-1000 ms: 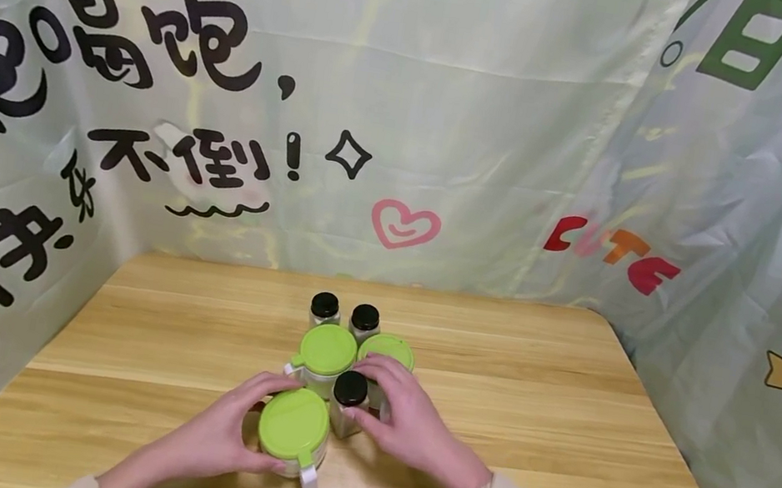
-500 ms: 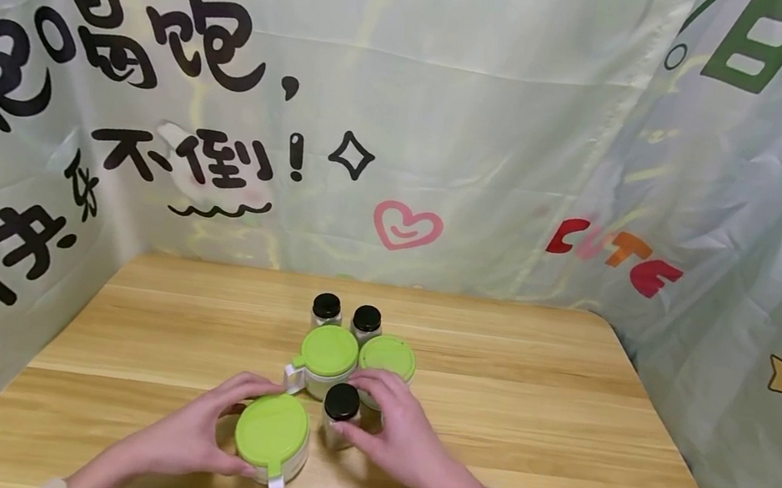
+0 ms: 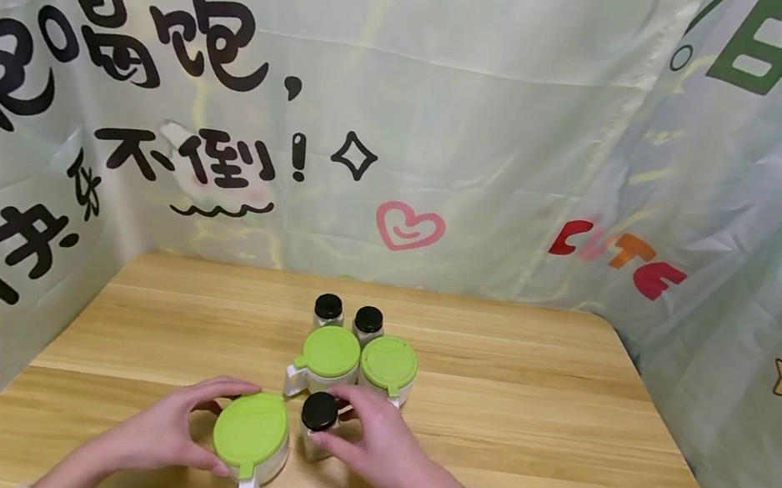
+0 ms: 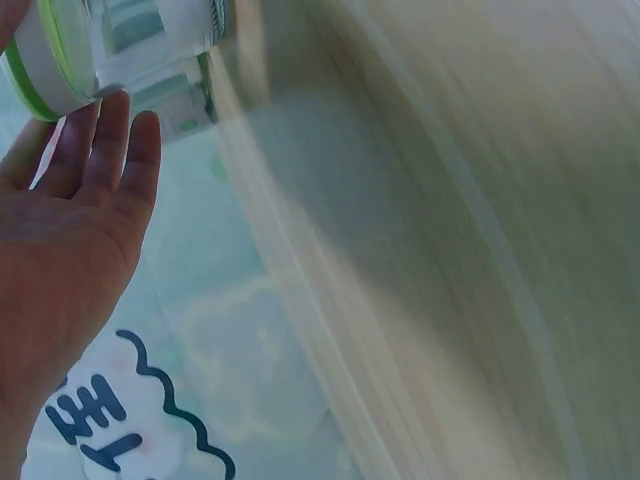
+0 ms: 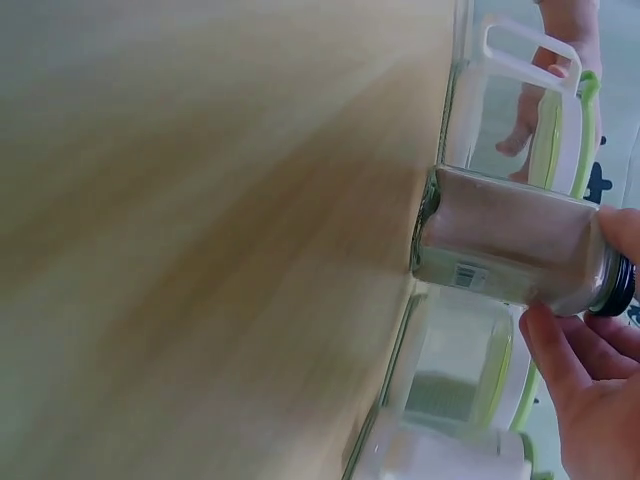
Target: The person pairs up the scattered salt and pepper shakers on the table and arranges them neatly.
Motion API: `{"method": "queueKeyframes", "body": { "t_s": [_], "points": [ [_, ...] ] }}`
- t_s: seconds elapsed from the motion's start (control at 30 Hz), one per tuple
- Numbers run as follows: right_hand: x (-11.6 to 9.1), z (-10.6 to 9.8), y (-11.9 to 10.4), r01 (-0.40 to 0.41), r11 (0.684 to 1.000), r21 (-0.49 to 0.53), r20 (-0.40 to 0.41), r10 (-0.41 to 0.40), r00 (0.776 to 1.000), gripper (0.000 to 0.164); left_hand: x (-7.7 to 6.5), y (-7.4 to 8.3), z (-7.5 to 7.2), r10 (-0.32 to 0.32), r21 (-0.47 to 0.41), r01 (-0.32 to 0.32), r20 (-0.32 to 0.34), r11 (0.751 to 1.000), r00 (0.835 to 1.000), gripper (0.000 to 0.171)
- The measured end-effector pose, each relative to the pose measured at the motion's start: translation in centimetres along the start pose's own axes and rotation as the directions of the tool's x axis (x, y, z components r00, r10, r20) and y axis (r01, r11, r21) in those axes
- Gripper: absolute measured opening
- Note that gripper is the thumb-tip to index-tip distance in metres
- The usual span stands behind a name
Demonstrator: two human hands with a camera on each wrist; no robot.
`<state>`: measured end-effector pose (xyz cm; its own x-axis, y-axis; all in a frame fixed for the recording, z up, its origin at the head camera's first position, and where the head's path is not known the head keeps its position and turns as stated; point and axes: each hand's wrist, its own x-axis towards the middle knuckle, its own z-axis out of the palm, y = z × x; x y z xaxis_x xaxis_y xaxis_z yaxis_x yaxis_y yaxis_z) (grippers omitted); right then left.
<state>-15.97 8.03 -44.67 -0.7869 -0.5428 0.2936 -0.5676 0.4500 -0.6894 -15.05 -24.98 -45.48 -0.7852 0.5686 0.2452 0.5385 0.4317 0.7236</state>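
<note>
My left hand [image 3: 155,424] grips a clear jar with a green lid and white handle [image 3: 251,432] near the table's front, its handle facing me. In the left wrist view, the fingers [image 4: 118,150] lie along the lid end of this jar [image 4: 140,30]. Just to its right, my right hand [image 3: 386,450] holds a square spice jar with a black cap [image 3: 320,412] between thumb and fingers. The right wrist view shows the spice jar [image 5: 510,240] upright on the table, with brownish contents and a small barcode label.
Behind the hands stand two more green-lidded jars, one on the left [image 3: 331,353] and one on the right [image 3: 389,364]. Two black-capped jars [image 3: 328,308] stand behind those. The wooden table [image 3: 527,399] meets a printed cloth backdrop [image 3: 508,169].
Both hands have moved left and closer to me, with the green-lidded jar and the spice jar in them. The right rear green-lidded jar shows more fully now.
</note>
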Motion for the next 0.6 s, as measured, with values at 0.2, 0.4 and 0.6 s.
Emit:
{"method": "queueKeyframes", "body": {
  "t_s": [0.2, 0.4, 0.6],
  "points": [
    [0.7, 1.0, -0.7, 0.0, 0.997, 0.076, 0.015, -0.002, 1.0, 0.048, -0.9, -0.8, -1.0, -0.026, -0.06, 0.026, -0.002, 0.998, 1.0, 0.089],
    [1.5, 1.9, -1.5, -0.038, 0.978, 0.203, 0.052, 0.028, 0.998, 0.047, -1.8, -1.8, -2.1, -0.032, -0.125, 0.032, 0.002, 0.992, 0.999, 0.089],
    [2.5, 2.9, -2.2, -0.014, 0.995, 0.102, 0.066, 0.008, 0.998, 0.051, -3.0, -2.9, -3.8, -0.049, -0.195, 0.05, 0.012, 0.98, 0.999, 0.09]
  ]
}}
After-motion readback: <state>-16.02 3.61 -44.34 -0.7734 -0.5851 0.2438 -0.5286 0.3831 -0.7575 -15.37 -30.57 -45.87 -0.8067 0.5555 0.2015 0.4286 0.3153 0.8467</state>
